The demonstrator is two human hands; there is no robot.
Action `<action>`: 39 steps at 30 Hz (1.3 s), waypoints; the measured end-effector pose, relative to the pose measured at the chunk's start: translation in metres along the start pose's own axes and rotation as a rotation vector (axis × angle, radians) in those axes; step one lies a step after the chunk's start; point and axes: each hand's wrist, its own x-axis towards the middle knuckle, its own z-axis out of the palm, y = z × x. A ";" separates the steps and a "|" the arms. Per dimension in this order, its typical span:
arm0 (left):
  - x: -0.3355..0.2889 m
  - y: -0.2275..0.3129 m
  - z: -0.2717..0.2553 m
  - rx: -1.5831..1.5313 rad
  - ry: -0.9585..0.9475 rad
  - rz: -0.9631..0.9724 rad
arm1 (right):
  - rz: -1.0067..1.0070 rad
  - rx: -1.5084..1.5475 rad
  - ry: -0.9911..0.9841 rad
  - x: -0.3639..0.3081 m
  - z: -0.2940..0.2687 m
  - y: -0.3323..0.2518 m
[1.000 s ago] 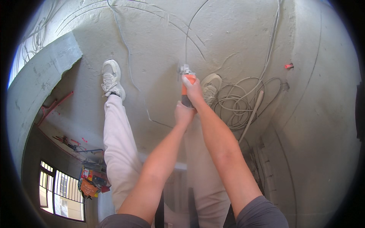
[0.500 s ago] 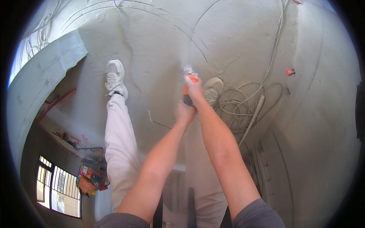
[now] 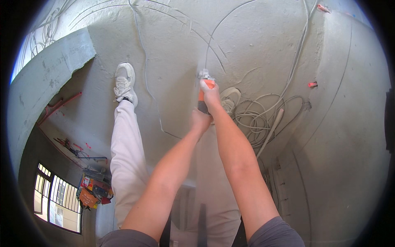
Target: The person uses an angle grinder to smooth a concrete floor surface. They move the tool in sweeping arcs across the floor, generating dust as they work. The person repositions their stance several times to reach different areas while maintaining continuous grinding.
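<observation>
Nearest, at the lower edge, two dark grey sleeves (image 3: 131,238) are seen, from which bare forearms (image 3: 238,164) are stretched forward between and over the light trousers (image 3: 125,144). The grip of the left hand (image 3: 199,120) is clasped around the dark rear end of an orange-and-dark power tool (image 3: 201,96), and slightly farther on, the grip of the right hand (image 3: 211,96) is wrapped around its orange body. The tool is thus held in both hands, low over the grey floor (image 3: 173,66), with its metal head (image 3: 204,75) pointed away; whether the head is touching the floor cannot be told. Just beside the tool, the right shoe (image 3: 230,98) is partly covered by the right hand and forearm, while the left shoe (image 3: 124,80) is planted well apart. To the right, a loose cable coil (image 3: 251,123) is spread on the floor, with a pale rod (image 3: 270,133) laid across its edge. To the left, a thin cable (image 3: 147,84) is strung along the floor. Farther out, a red stub (image 3: 312,85) is seen near the grey wall (image 3: 349,144), and at far left a bundle of colourful bags (image 3: 94,189) is placed near a barred window (image 3: 57,201).
</observation>
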 end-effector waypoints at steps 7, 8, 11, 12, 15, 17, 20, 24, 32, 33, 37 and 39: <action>0.009 -0.002 0.004 -0.003 -0.029 0.011 | -0.022 0.014 0.006 -0.001 -0.001 -0.009; 0.009 -0.001 0.004 -0.012 -0.030 0.015 | -0.021 0.010 0.008 0.000 0.000 -0.009; 0.008 0.001 0.004 -0.045 -0.025 0.018 | -0.019 0.001 0.004 0.002 -0.001 -0.010; 0.007 0.002 0.004 -0.058 -0.026 0.018 | -0.017 0.000 -0.003 0.003 -0.001 -0.011; 0.007 0.004 0.004 -0.069 -0.028 0.018 | -0.023 0.009 -0.028 0.006 -0.002 -0.014; 0.009 0.006 0.004 -0.049 0.008 0.023 | -0.025 0.014 -0.035 0.007 -0.002 -0.017; 0.014 0.010 0.003 -0.033 -0.029 0.049 | -0.015 0.014 -0.030 0.007 -0.002 -0.025; 0.012 0.019 0.001 -0.032 0.005 0.068 | -0.010 0.005 -0.025 0.007 -0.002 -0.033; 0.016 0.033 -0.006 0.034 -0.076 -0.021 | -0.034 0.012 -0.058 0.016 -0.002 -0.041; 0.017 0.033 -0.004 0.017 -0.052 0.015 | -0.029 0.014 -0.059 0.017 -0.002 -0.042; 0.020 0.030 0.001 -0.035 0.016 0.121 | -0.005 -0.036 -0.005 0.014 -0.001 -0.049; 0.021 0.029 0.002 -0.047 0.006 0.112 | -0.019 -0.026 -0.018 0.013 -0.001 -0.054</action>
